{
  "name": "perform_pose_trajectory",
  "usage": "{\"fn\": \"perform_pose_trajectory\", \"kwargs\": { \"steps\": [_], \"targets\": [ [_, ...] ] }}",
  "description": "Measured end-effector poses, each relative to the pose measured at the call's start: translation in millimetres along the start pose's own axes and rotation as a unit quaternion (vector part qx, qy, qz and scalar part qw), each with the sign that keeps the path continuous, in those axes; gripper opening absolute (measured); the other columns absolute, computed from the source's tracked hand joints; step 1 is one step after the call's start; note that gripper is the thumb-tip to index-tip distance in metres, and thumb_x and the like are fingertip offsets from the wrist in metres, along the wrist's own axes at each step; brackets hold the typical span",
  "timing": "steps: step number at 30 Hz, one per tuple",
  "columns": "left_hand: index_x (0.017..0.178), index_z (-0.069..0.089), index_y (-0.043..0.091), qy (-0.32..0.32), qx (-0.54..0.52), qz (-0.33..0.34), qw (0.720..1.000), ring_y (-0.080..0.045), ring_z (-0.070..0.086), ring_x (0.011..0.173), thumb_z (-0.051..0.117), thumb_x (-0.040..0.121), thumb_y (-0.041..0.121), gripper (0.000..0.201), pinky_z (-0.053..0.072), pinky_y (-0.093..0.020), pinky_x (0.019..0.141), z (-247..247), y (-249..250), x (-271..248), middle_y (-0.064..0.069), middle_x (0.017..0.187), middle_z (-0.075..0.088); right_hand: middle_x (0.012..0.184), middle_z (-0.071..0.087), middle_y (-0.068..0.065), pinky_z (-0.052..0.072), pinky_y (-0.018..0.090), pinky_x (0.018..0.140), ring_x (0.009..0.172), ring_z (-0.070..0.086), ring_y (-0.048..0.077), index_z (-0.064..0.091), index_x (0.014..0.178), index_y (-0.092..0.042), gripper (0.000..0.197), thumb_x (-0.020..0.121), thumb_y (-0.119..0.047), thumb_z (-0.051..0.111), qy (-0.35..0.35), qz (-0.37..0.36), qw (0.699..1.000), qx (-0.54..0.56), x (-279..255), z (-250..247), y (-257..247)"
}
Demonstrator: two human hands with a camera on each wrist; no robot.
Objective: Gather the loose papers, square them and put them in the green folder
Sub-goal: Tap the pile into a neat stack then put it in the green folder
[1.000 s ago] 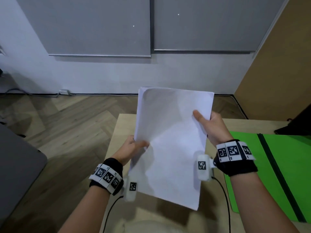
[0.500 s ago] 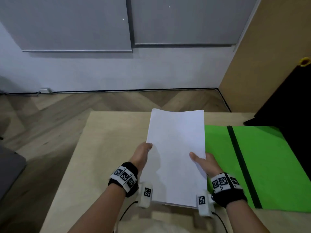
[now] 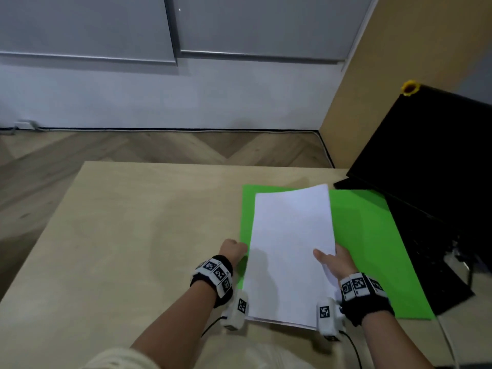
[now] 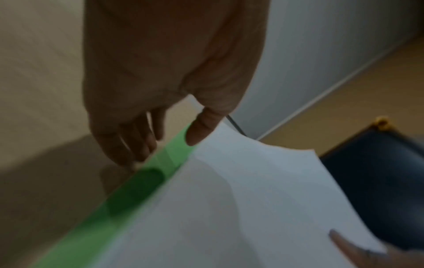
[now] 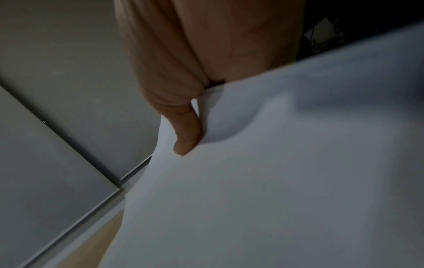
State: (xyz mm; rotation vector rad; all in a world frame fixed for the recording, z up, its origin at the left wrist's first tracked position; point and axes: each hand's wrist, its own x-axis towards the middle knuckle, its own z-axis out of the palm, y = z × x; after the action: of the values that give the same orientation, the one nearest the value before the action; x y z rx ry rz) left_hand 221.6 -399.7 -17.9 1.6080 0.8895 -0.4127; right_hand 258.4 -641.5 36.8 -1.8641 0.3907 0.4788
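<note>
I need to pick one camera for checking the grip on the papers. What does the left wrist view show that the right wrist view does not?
Only the left wrist view shows the green folder under the sheets, the left hand at their edge, and the black case. Only the right wrist view shows the right hand with its thumb on top and the stacked sheet edges beneath it. Both show the white papers.

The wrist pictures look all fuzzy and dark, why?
Left wrist view: motion blur smears the left hand, papers and green folder. Right wrist view: dim, with the thumb's shadow on the sheets. Head view: sharper and brighter, its edges bent by the wide lens.
</note>
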Motion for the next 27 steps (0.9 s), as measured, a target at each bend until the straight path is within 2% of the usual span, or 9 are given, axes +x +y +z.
{"fn": "perform_pose_trajectory", "kwargs": {
  "steps": [2,4,6,9,11,12,16,23,27],
  "targets": [
    [0.114,0.056,-0.012,0.041,0.058,-0.026,0.997,-0.034,0.062,0.092,0.057,0.078,0.014,0.045,0.054,-0.04,0.073,9,-2,1,-0.032,0.114,0.056,0.155,0.026,0.009,0.017,0.035,0.115,0.144,0.024,0.027,0.024,0.147,-0.002,0.069,0.088,-0.003,0.06,0.032,-0.029,0.999,-0.028,4,-19,4],
    [0.126,0.048,-0.005,0.055,0.088,-0.033,0.994,-0.036,0.057,0.113,0.059,0.08,0.019,0.054,0.052,-0.042,0.091,15,1,-1,-0.024,0.13,0.048,0.155,0.026,0.011,0.018,0.034,0.114,0.144,0.024,0.027,0.025,0.146,0.0,0.067,0.089,-0.001,0.059,0.053,-0.029,0.997,-0.038,7,-35,9],
    [0.136,0.038,-0.002,0.043,0.085,-0.028,0.995,-0.035,0.051,0.122,0.06,0.084,0.021,0.061,0.048,-0.04,0.096,21,8,-7,-0.02,0.139,0.044,0.153,0.029,0.014,0.02,0.034,0.113,0.142,0.027,0.029,0.028,0.145,0.002,0.064,0.089,-0.001,0.059,0.072,-0.006,0.996,-0.057,14,-45,19],
    [0.141,0.03,-0.004,0.016,0.05,-0.034,0.998,-0.031,0.055,0.11,0.063,0.086,0.019,0.068,0.047,-0.031,0.081,27,13,-7,-0.021,0.133,0.047,0.154,0.027,0.016,0.021,0.038,0.115,0.143,0.026,0.032,0.027,0.145,0.002,0.069,0.086,-0.006,0.063,0.092,0.029,0.992,-0.087,22,-52,36],
    [0.134,0.044,-0.008,-0.014,0.064,-0.029,0.997,-0.021,0.059,0.08,0.066,0.086,0.018,0.058,0.049,-0.025,0.062,32,12,-6,-0.018,0.112,0.057,0.155,0.026,0.014,0.022,0.041,0.116,0.143,0.027,0.032,0.027,0.146,0.0,0.073,0.085,-0.01,0.066,0.09,0.045,0.991,-0.085,27,-53,47],
    [0.128,0.052,-0.009,-0.025,0.069,-0.021,0.997,-0.021,0.06,0.075,0.067,0.086,0.016,0.051,0.051,-0.027,0.061,35,11,-5,-0.017,0.105,0.061,0.155,0.027,0.014,0.023,0.041,0.116,0.142,0.028,0.031,0.028,0.146,0.0,0.073,0.085,-0.011,0.066,0.083,0.049,0.992,-0.082,28,-52,49],
    [0.131,0.053,-0.004,-0.001,0.058,0.04,0.998,-0.033,0.064,0.11,0.06,0.091,0.006,0.041,0.051,-0.039,0.095,34,14,-9,-0.02,0.126,0.064,0.153,0.029,0.013,0.022,0.035,0.113,0.142,0.029,0.029,0.028,0.145,0.002,0.066,0.088,-0.001,0.06,0.059,0.028,0.997,-0.041,27,-56,47],
    [0.135,0.048,0.002,0.085,0.112,0.145,0.979,-0.034,0.057,0.121,0.052,0.094,0.007,0.041,0.044,-0.047,0.105,-46,46,-33,-0.016,0.134,0.058,0.144,0.045,0.015,0.033,0.032,0.097,0.132,0.044,0.032,0.04,0.139,0.004,0.051,0.09,0.007,0.053,0.004,0.011,0.999,0.038,33,-61,23],
    [0.125,0.054,0.009,0.117,0.116,0.15,0.975,-0.034,0.062,0.111,0.052,0.094,0.006,0.031,0.047,-0.053,0.1,-94,61,-56,-0.015,0.12,0.065,0.144,0.044,0.014,0.033,0.031,0.096,0.131,0.044,0.032,0.04,0.139,0.005,0.05,0.09,0.006,0.053,-0.01,-0.001,0.998,0.055,37,-42,11]
  ]
}}
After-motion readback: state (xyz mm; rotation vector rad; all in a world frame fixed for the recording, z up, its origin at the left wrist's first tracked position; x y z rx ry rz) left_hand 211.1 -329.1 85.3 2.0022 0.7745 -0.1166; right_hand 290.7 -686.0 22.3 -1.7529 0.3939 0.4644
